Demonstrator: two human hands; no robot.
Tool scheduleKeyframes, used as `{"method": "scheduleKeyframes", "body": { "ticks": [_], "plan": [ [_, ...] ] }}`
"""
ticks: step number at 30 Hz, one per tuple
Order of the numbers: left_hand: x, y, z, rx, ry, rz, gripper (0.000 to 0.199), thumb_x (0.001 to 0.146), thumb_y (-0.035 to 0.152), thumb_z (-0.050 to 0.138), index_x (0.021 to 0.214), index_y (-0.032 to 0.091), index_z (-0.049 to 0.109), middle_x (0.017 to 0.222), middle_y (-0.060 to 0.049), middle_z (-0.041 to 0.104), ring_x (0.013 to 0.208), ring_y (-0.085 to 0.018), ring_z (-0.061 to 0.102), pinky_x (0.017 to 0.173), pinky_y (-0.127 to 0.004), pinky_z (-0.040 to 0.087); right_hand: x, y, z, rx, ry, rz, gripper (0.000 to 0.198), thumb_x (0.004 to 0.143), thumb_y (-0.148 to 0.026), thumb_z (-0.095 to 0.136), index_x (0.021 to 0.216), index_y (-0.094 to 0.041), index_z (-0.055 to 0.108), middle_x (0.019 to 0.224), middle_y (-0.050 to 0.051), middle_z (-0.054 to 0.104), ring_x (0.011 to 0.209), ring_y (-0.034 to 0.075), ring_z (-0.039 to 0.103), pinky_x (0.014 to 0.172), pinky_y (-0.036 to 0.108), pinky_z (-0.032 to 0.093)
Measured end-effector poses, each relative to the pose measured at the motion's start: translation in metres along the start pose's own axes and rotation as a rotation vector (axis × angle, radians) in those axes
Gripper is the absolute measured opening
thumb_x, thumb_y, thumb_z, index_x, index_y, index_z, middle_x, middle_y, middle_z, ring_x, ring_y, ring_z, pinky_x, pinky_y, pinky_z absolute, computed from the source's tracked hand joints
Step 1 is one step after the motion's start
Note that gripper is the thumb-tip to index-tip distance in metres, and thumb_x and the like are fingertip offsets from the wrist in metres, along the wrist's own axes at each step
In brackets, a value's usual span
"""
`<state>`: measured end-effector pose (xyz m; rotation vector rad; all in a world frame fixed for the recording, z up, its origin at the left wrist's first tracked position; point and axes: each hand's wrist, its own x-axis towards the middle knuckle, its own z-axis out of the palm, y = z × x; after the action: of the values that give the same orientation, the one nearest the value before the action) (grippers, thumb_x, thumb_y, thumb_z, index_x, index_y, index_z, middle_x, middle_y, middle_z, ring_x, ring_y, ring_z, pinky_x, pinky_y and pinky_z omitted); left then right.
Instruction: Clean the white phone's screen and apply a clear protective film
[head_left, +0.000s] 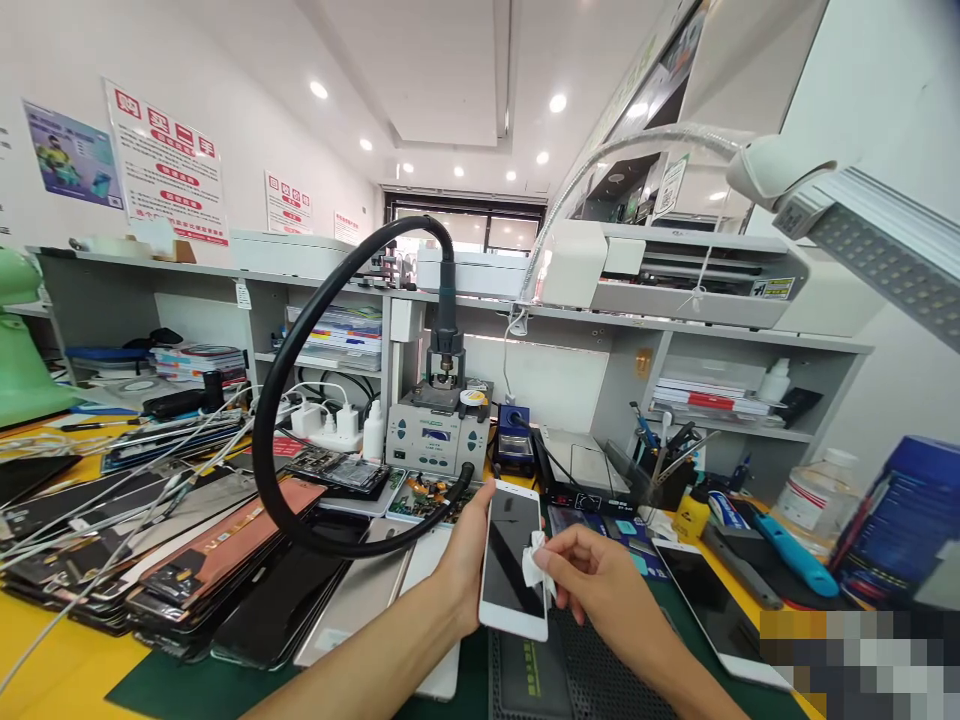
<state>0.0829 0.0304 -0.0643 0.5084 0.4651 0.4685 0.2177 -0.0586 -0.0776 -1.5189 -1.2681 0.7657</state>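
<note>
A white smartphone [511,560] with a dark screen is held upright, tilted toward me, over the bench. My left hand [469,550] is closed around its left edge, with the fingers hidden behind it. My right hand [589,572] pinches a crumpled white tissue [536,562] between thumb and fingers. The tissue rests at the right side of the phone's screen. Below the phone lies a black perforated mat [615,672]. To the right of my right hand, a second white phone [720,610] lies flat, screen up.
Stacked phone screens and parts [225,560] crowd the left side. A hot air station [431,435] with a looping black hose [274,400] stands behind the phone. At right are a clear bottle [817,500], a blue container [900,520] and a tool cup [671,465]. An LED lamp [885,240] hangs overhead.
</note>
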Motion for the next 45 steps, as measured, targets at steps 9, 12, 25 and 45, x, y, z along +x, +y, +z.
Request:
{"method": "scheduleKeyframes", "body": {
  "ticks": [9,12,25,45],
  "plan": [
    [0.004,-0.016,-0.006,0.048,-0.076,-0.113,0.063,0.09,0.068,0.042,0.099,0.011,0.066,0.073,-0.012,0.071,0.061,-0.022,0.067,0.061,-0.033,0.055,0.008,0.002,-0.011,0.05,0.277,-0.016,0.045,0.072,-0.061,0.073,0.08,-0.017,0.067,0.058,-0.001,0.058,0.048,0.013,0.048,0.044,0.025,0.038],
    [0.003,-0.018,-0.006,0.109,-0.168,-0.23,0.076,0.089,0.073,0.032,0.101,0.006,0.066,0.072,-0.017,0.069,0.063,-0.027,0.069,0.061,-0.035,0.055,0.008,0.001,-0.018,0.038,0.329,-0.008,0.041,0.076,-0.057,0.071,0.084,-0.017,0.069,0.062,0.0,0.06,0.052,0.013,0.047,0.048,0.026,0.039],
    [-0.003,-0.011,-0.006,0.108,-0.488,-0.314,0.052,0.089,0.048,0.046,0.108,0.004,0.065,0.093,-0.018,0.068,0.075,-0.027,0.067,0.065,-0.039,0.055,0.006,0.002,-0.033,0.343,0.004,0.143,0.036,0.08,-0.048,0.073,0.095,-0.015,0.072,0.066,0.0,0.061,0.048,0.01,0.047,0.048,0.025,0.036],
    [0.002,-0.025,-0.006,0.212,-0.384,-0.462,0.061,0.089,0.056,0.039,0.105,0.004,0.066,0.089,-0.019,0.066,0.069,-0.027,0.067,0.059,-0.042,0.058,0.007,0.001,-0.037,0.115,-0.019,0.028,0.034,0.077,-0.046,0.078,0.073,-0.014,0.069,0.065,-0.001,0.061,0.059,0.011,0.045,0.055,0.024,0.031]
  ]
}}
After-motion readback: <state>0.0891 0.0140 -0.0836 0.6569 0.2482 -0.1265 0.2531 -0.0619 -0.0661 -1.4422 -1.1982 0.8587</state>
